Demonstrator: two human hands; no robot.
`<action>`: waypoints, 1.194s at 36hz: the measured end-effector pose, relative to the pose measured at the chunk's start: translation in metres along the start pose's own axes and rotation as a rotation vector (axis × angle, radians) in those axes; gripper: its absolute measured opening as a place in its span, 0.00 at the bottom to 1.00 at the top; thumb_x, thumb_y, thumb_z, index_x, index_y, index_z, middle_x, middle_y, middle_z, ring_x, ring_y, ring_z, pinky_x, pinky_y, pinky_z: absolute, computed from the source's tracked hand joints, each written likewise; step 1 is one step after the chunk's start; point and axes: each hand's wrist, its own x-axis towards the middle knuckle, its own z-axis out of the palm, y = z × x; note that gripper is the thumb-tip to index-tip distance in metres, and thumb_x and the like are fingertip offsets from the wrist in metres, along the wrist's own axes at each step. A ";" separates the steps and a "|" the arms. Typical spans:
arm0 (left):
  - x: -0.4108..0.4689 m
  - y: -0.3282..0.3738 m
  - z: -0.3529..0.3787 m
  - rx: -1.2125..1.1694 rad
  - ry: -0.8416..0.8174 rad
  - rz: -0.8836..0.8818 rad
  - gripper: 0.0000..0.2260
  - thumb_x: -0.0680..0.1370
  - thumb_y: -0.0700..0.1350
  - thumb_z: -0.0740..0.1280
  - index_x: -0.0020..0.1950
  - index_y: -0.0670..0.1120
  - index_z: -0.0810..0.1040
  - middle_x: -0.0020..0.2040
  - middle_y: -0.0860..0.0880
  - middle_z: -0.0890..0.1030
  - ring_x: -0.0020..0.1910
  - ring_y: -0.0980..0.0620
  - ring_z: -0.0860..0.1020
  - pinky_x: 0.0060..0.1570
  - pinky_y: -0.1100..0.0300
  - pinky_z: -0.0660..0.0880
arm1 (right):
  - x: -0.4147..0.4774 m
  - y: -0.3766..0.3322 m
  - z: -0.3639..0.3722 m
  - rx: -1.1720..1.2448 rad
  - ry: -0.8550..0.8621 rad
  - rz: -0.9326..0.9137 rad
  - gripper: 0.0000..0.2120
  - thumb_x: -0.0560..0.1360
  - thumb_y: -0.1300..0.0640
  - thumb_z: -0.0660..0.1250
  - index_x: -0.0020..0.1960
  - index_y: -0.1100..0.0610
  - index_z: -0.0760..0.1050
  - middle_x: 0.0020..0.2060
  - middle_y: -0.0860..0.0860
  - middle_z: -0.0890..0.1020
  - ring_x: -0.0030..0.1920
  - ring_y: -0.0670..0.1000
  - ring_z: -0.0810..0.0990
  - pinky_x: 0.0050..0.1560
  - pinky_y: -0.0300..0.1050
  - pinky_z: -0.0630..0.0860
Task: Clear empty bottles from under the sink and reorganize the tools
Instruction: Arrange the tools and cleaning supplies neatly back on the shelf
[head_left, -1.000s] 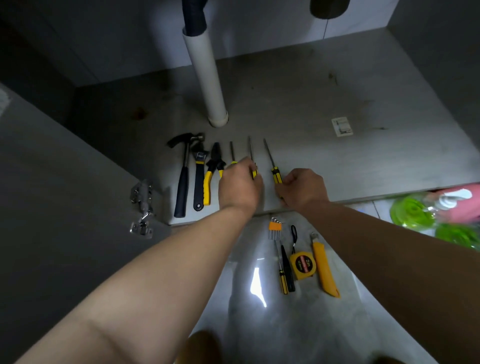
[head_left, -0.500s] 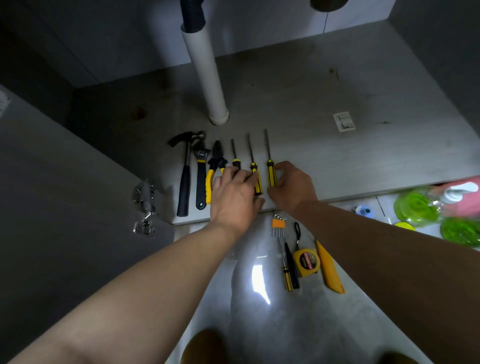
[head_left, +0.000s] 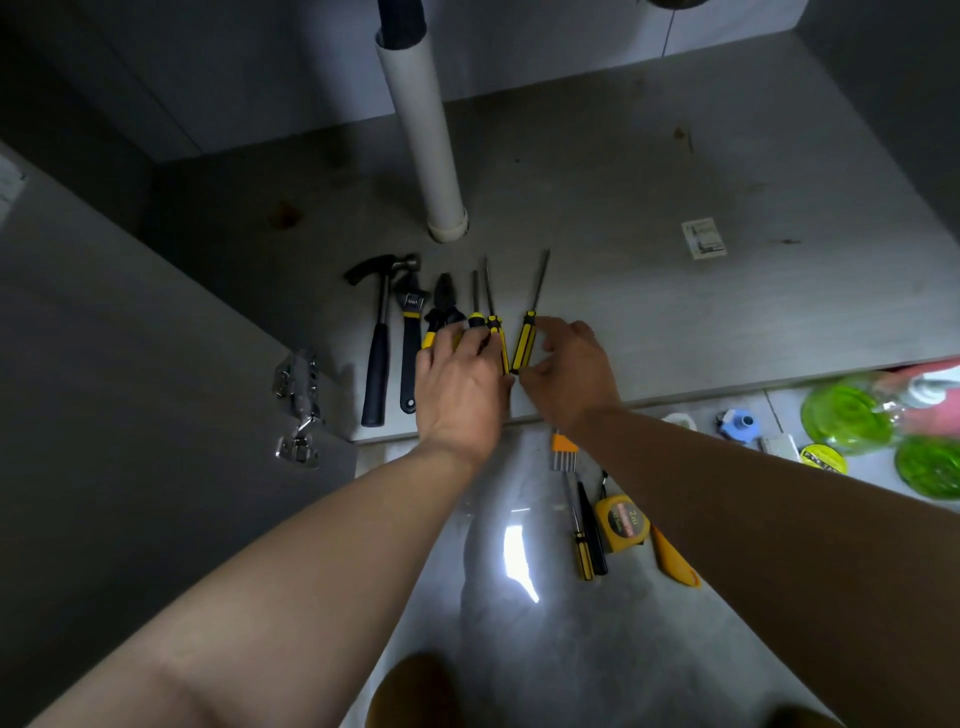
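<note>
the long yellow-and-black-handled screwdriver (head_left: 525, 340) is found on the grey cabinet floor (head_left: 675, 312) under the sink, rightmost in a row of tools, its long axis running front to back with the steel shaft pointed toward the white plastic drain pipe (head_left: 423, 130), tilted slightly to the right. its handle is pinched from the right side by the right hand (head_left: 569, 374), thumb at the butt end, fingers curled over near the collar; a light grasp is judged, not a clench. the handle lies just left of that palm, so the right hand is the nearer one for any straightening.

the left hand (head_left: 462, 384) is laid flat, fingers spread, over the handles of two shorter yellow-and-black screwdrivers (head_left: 488, 312) and the yellow-handled pliers (head_left: 441, 317); nothing is clasped, the tools are only pressed or nudged. beside these, to the left, a black adjustable wrench (head_left: 410, 353) and a black-handled claw hammer (head_left: 382, 332) are lined up parallel.

a wider gap is noted between the long screwdriver and its neighbours; closing it is judged the step in hand. on the tiled floor outside, a yellow tape measure (head_left: 621, 522), an orange hex key set (head_left: 563, 452) and green plastic bottles (head_left: 852, 421) are seen, already out of the cabinet.
</note>
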 end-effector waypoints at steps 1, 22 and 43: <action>0.000 0.000 0.000 -0.006 -0.010 0.000 0.18 0.80 0.53 0.66 0.68 0.49 0.75 0.70 0.51 0.74 0.74 0.46 0.64 0.63 0.50 0.66 | 0.000 -0.001 0.001 0.012 -0.002 -0.009 0.29 0.70 0.63 0.69 0.70 0.54 0.73 0.59 0.56 0.73 0.46 0.57 0.81 0.54 0.45 0.77; -0.005 -0.010 0.006 -0.100 -0.014 0.066 0.27 0.79 0.42 0.66 0.78 0.49 0.66 0.76 0.50 0.68 0.76 0.47 0.63 0.69 0.51 0.65 | -0.002 0.000 0.001 0.003 -0.053 -0.185 0.22 0.70 0.71 0.66 0.63 0.60 0.79 0.57 0.57 0.82 0.56 0.57 0.80 0.56 0.35 0.70; -0.077 0.034 0.042 -0.272 -0.807 0.376 0.15 0.81 0.48 0.64 0.68 0.52 0.75 0.63 0.46 0.76 0.61 0.45 0.76 0.60 0.51 0.75 | -0.066 0.101 -0.059 -0.543 -0.631 -0.084 0.06 0.76 0.59 0.62 0.46 0.57 0.79 0.46 0.53 0.83 0.48 0.54 0.81 0.49 0.50 0.79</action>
